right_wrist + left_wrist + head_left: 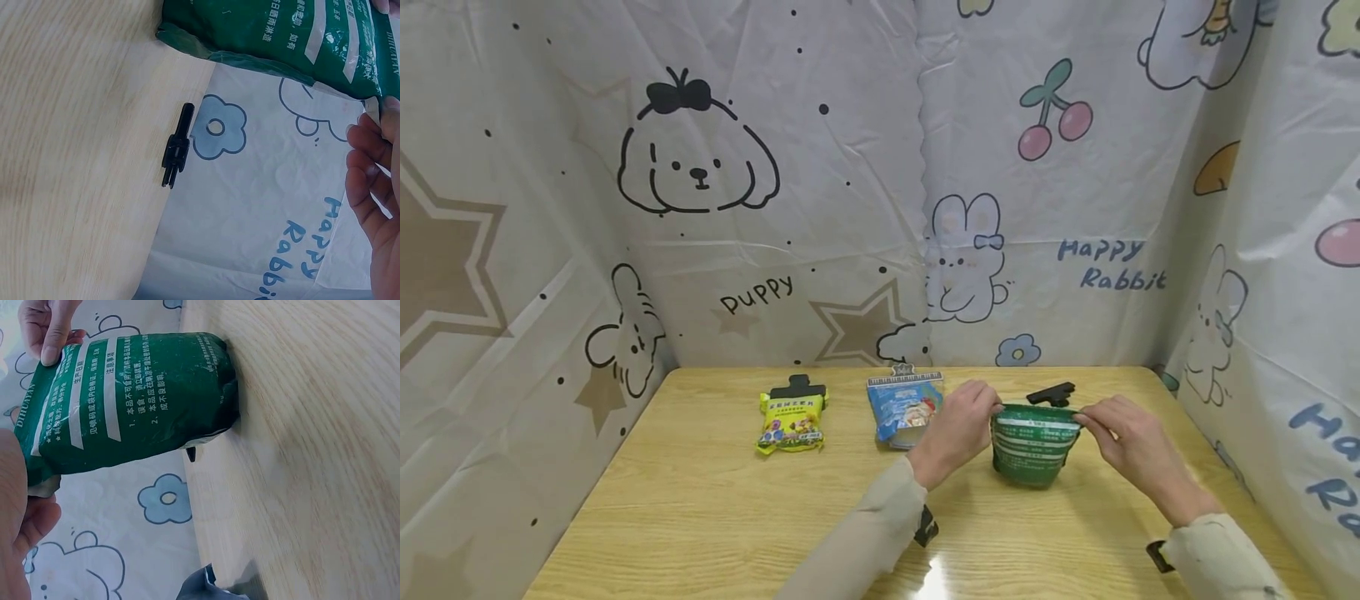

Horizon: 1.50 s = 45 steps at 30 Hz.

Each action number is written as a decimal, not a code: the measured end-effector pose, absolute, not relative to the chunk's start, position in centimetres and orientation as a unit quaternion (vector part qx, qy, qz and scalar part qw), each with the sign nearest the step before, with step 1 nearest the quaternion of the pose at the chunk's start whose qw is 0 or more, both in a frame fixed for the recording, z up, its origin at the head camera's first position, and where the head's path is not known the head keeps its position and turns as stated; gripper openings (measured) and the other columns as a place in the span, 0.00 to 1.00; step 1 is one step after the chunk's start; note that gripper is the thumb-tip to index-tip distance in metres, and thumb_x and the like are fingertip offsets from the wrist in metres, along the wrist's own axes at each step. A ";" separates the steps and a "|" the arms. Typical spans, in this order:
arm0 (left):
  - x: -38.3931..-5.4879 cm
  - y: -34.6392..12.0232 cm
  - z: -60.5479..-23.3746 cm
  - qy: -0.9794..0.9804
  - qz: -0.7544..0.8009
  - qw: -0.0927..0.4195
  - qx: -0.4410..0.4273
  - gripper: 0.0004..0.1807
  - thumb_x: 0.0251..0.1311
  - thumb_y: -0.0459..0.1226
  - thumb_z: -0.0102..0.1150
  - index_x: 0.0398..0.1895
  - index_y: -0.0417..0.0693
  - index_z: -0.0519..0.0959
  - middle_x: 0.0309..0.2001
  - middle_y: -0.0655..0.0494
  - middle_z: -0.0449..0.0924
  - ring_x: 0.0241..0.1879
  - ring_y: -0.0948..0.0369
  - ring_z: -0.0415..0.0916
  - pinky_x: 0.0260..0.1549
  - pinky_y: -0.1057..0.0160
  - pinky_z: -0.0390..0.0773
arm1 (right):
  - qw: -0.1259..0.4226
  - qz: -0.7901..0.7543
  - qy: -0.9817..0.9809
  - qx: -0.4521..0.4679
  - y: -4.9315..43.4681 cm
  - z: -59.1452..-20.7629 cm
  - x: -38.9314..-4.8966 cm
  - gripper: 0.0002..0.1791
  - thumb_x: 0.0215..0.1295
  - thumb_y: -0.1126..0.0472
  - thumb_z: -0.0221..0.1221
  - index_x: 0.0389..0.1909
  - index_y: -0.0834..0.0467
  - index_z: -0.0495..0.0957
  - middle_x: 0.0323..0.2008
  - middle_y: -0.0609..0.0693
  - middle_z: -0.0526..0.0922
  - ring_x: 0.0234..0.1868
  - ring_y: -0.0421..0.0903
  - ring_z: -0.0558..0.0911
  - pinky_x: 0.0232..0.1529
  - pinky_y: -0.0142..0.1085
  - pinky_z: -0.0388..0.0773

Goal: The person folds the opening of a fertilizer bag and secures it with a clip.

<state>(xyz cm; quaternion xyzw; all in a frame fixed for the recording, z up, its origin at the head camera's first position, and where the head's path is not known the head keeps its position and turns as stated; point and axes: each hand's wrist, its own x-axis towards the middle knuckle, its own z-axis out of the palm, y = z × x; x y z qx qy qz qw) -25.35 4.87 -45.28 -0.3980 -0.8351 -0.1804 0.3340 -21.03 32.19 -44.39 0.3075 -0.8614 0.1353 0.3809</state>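
Note:
A green plastic bag [1034,450] with white printed bands stands upright on the table. My left hand [958,429] pinches its top left corner, and my right hand [1131,446] pinches the top right corner between thumb and fingers. The top edge is stretched between both hands. In the left wrist view the bag [144,394] shows its printed side and its base at the wooden surface. Behind the bag lies a black clip [1051,394], seen whole in the right wrist view as a black clip [178,147] apart from the right hand.
A yellow packet [792,423] with a black clip [799,387] lies on the left of the wooden table [700,517]. Nearer the middle is a blue packet [904,408] with a metal clip [904,372] along its top. Printed cloth [850,208] surrounds the back and sides.

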 end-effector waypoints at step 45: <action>-25.4 5.5 -46.6 -0.833 -0.297 0.259 -0.389 0.11 0.79 0.40 0.46 0.39 0.48 0.77 0.28 0.60 0.80 0.23 0.71 0.69 0.23 0.78 0.64 | 0.340 0.134 -0.888 0.279 31.0 -41.9 -21.4 0.20 0.49 0.62 0.77 0.44 0.60 0.85 0.40 0.53 0.88 0.43 0.51 0.86 0.42 0.48 0.82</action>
